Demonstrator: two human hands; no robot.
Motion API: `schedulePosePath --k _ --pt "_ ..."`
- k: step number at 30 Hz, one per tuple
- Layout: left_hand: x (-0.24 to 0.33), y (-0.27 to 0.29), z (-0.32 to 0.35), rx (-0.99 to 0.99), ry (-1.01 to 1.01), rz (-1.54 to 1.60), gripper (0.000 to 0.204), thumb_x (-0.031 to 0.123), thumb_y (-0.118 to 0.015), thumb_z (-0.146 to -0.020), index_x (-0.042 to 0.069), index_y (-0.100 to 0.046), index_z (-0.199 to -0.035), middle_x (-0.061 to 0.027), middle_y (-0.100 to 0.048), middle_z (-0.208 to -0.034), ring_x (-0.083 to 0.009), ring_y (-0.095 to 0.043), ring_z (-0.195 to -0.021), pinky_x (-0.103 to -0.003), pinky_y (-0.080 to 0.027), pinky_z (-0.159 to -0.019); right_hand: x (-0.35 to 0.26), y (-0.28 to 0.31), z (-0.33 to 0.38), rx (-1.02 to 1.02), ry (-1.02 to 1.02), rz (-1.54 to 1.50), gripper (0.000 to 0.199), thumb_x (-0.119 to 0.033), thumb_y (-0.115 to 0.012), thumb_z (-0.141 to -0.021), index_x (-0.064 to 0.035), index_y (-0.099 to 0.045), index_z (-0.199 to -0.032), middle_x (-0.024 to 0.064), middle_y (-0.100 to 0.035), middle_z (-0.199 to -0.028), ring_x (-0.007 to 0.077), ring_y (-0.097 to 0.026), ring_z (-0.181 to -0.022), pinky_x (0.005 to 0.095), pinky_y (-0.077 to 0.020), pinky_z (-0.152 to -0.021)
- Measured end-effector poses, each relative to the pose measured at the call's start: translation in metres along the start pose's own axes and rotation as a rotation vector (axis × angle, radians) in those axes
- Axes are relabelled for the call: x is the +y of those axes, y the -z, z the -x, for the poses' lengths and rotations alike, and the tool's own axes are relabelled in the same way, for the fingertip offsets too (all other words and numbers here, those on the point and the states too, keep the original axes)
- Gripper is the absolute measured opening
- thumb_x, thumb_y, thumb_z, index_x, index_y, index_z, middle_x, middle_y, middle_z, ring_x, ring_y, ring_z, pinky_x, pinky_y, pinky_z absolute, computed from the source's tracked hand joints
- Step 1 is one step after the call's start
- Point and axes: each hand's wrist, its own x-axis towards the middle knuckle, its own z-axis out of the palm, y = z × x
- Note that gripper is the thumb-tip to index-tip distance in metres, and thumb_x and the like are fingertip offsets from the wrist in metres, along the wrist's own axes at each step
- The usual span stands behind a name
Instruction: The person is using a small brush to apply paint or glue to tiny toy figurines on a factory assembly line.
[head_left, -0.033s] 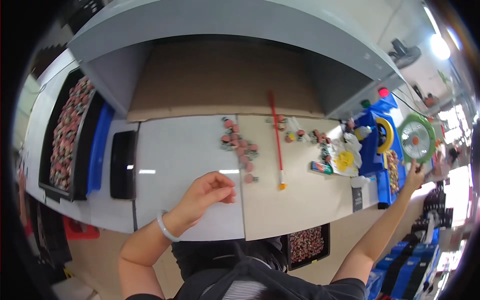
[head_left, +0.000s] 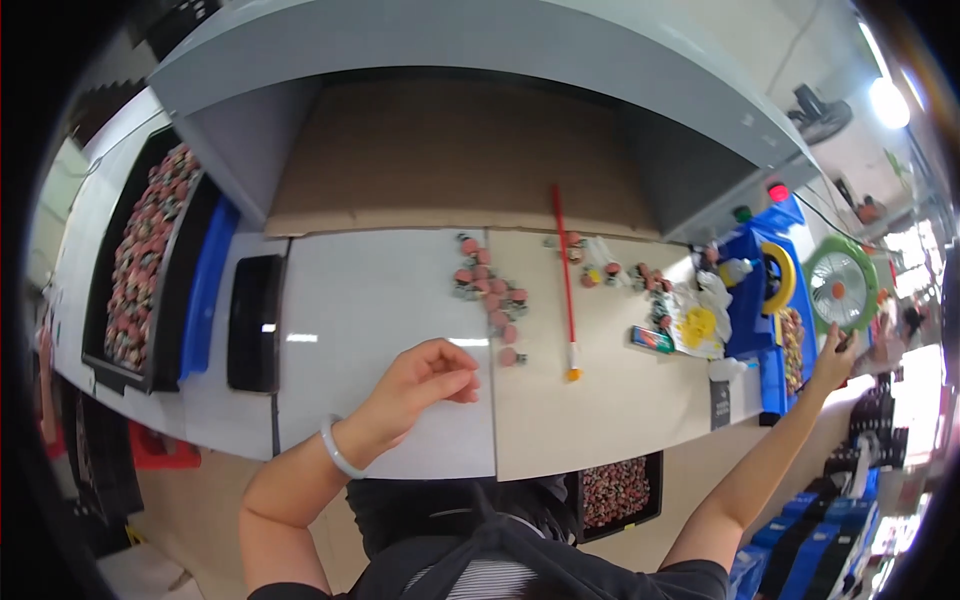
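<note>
My left hand (head_left: pixel 420 393), with a pale bangle (head_left: pixel 340 450) at its wrist, hovers over the near part of the white tabletop. Its fingers curl in toward the thumb and nothing shows in them. Beyond its fingertips lies a loose cluster of small round pinkish-red parts with metal bits (head_left: pixel 492 290). Far to the right, my stretched-out right hand (head_left: pixel 832 362) is closed at the lower edge of a green fan (head_left: pixel 841 284). The fingers there are small and partly hidden.
A red-handled brush (head_left: pixel 565 290) lies across the beige board. Right of it are more small parts (head_left: pixel 650 278), a crumpled white bag (head_left: pixel 712 295) and blue bins (head_left: pixel 745 335). At left stand a dark tray (head_left: pixel 250 325) and a black crate of parts (head_left: pixel 112 365). A grey shelf (head_left: pixel 480 40) spans the back.
The view has shifted slightly, so things on the table appear a little further right. Both hands keep nearly the same pose.
</note>
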Motion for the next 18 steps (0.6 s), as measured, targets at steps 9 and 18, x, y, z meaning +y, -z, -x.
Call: schedulePosePath --k 9,18 --pt "-0.002 0.012 -0.004 0.090 -0.035 0.079 0.011 0.010 -0.055 -0.084 0.004 -0.053 -0.093 -0.0053 -0.057 -0.084 -0.0144 -0.056 -0.077 -0.028 -0.047 -0.073 -0.342 -0.006 0.205 -1.336 0.518 -0.504 0.027 -0.013 -0.073 -0.064 -0.0038 -0.061 -0.086 0.0088 -0.061 -0.088 0.0242 -0.061 -0.076 0.0319 -0.0476 -0.065" --pt "-0.002 -0.005 0.004 0.024 -0.402 -0.333 0.023 0.002 -0.054 -0.084 0.001 -0.052 -0.107 -0.0057 -0.055 -0.088 -0.0152 -0.057 -0.088 -0.030 -0.049 -0.079 -0.372 0.008 0.224 -1.395 0.368 -0.827 0.023 -0.009 -0.075 -0.063 -0.0029 -0.059 -0.078 0.0066 -0.059 -0.069 0.0153 -0.051 -0.051 0.0249 -0.0417 -0.047"
